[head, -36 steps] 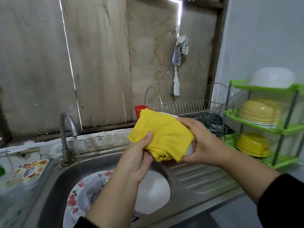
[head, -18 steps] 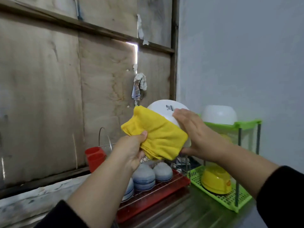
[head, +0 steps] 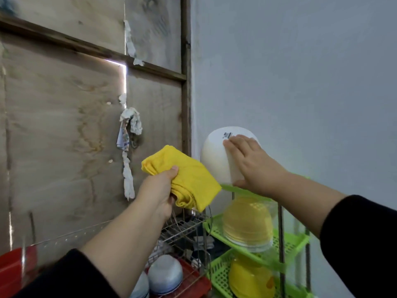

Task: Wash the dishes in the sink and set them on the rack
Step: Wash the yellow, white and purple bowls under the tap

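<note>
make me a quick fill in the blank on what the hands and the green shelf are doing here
1. The left hand grips a ____ cloth.
2. The right hand holds a white bowl turned ____ down.
3. The bowl is at the ____ tier of the green shelf.
4. The bowls on the middle tier are ____ in colour.

Missing words: yellow; upside; top; yellow

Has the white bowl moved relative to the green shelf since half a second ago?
Yes. The white bowl, held by the right hand, has moved right, away from the cloth, and now sits upside down at the green shelf's top tier.
</note>
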Demonstrator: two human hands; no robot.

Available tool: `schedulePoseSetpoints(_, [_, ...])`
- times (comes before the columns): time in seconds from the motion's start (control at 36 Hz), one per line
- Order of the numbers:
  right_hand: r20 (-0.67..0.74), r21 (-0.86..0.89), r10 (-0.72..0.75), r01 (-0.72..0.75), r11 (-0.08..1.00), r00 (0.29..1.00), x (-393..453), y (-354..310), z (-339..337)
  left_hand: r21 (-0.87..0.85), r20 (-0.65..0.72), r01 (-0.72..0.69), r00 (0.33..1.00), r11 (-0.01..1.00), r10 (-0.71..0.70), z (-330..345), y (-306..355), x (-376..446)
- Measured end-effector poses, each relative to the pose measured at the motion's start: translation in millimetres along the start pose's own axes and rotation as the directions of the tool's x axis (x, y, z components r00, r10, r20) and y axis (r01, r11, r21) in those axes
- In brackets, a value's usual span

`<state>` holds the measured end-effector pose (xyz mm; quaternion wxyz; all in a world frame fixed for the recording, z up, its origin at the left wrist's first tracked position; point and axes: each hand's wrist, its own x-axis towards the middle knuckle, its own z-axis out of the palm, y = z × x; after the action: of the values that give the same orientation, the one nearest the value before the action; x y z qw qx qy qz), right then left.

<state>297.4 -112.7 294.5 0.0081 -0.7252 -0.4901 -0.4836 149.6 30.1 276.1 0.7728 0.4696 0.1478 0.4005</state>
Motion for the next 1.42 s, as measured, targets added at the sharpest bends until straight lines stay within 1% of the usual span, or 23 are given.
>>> schedulePoseSetpoints(0.08, [0.095,-0.032,0.051,-0.048,0.998,0.994,6.4,11.9,6.1,-0.016,-0.015,0.012,1.000,1.000,-0.013,9.8,-9.0,18.5])
schedulePoseSetpoints(0.17, [0.208,-0.020,0.105,-0.103,0.994,0.972,9.4,26.0,18.3,-0.020,-0.010,0.019,1.000,1.000,-0.020,19.8,-18.2,39.6])
schedulePoseSetpoints(0.28, [0.250,-0.015,0.134,-0.135,0.991,0.959,14.0,37.5,34.3,-0.010,-0.017,0.003,1.000,1.000,-0.003,31.5,-29.1,64.5])
schedulePoseSetpoints(0.42, [0.313,0.055,0.169,-0.195,0.979,0.935,19.7,48.0,46.9,-0.004,-0.016,0.001,1.000,1.000,-0.001,43.4,-42.8,86.2])
schedulePoseSetpoints(0.53, [0.397,0.144,0.170,-0.244,0.959,0.902,22.9,53.3,44.9,-0.003,-0.021,0.008,1.000,1.000,-0.008,48.1,-50.0,96.7])
schedulePoseSetpoints(0.67, [0.486,0.181,0.167,-0.286,0.941,0.858,25.0,56.1,49.0,0.009,-0.023,0.003,1.000,1.000,-0.002,50.1,-52.9,103.6])
schedulePoseSetpoints(0.86, [0.510,0.174,0.166,-0.290,0.941,0.844,22.0,53.7,47.2,0.008,-0.008,-0.001,1.000,1.000,0.001,48.0,-53.3,99.6])
schedulePoseSetpoints(0.97, [0.496,0.159,0.178,-0.291,0.943,0.850,19.1,45.0,45.8,-0.010,0.042,-0.025,0.999,1.000,0.025,47.4,-51.5,88.6])
schedulePoseSetpoints(1.03, [0.453,0.219,0.173,-0.298,0.929,0.875,17.3,37.5,42.8,-0.016,0.079,-0.047,0.996,0.999,0.048,46.3,-49.4,81.0])
schedulePoseSetpoints(1.08, [0.392,0.322,0.159,-0.297,0.899,0.906,16.1,29.3,40.0,-0.011,0.115,-0.069,0.991,0.998,0.070,45.1,-47.2,72.6])
schedulePoseSetpoints(1.14, [0.341,0.443,0.160,-0.308,0.842,0.926,16.2,16.0,34.4,-0.001,0.141,-0.098,0.985,0.995,0.097,40.2,-41.9,60.7])
schedulePoseSetpoints(1.19, [0.292,0.556,0.202,-0.338,0.760,0.935,16.8,1.4,27.2,0.014,0.158,-0.123,0.980,0.992,0.120,33.4,-36.9,49.0])
schedulePoseSetpoints(1.22, [0.287,0.614,0.238,-0.369,0.698,0.928,17.3,-6.5,22.8,0.027,0.165,-0.138,0.977,0.990,0.132,28.7,-35.1,44.2])
schedulePoseSetpoints(1.25, [0.307,0.673,0.282,-0.417,0.612,0.909,17.2,-14.5,17.2,0.041,0.171,-0.151,0.975,0.988,0.142,24.2,-32.9,38.1])
schedulePoseSetpoints(1.28, [0.358,0.728,0.318,-0.476,0.493,0.878,16.0,-22.9,12.3,0.050,0.181,-0.169,0.971,0.984,0.157,18.7,-31.4,32.1])
schedulePoseSetpoints(1.31, [0.430,0.775,0.329,-0.531,0.344,0.841,13.7,-31.3,8.6,0.059,0.187,-0.178,0.968,0.982,0.165,13.4,-29.1,24.5])
schedulePoseSetpoints(1.36, [0.587,0.794,0.250,-0.608,0.007,0.770,7.4,-49.1,2.4,0.083,0.190,-0.188,0.967,0.979,0.169,-0.8,-26.4,10.7])
schedulePoseSetpoints(1.39, [0.638,0.769,0.199,-0.624,-0.137,0.744,5.1,-56.4,0.8,0.099,0.185,-0.196,0.967,0.976,0.176,-7.8,-25.6,5.6])
schedulePoseSetpoints(1.42, [0.663,0.744,0.159,-0.621,-0.246,0.732,1.5,-68.1,-1.8,0.130,0.170,-0.201,0.969,0.971,0.178,-18.6,-23.2,-4.4])
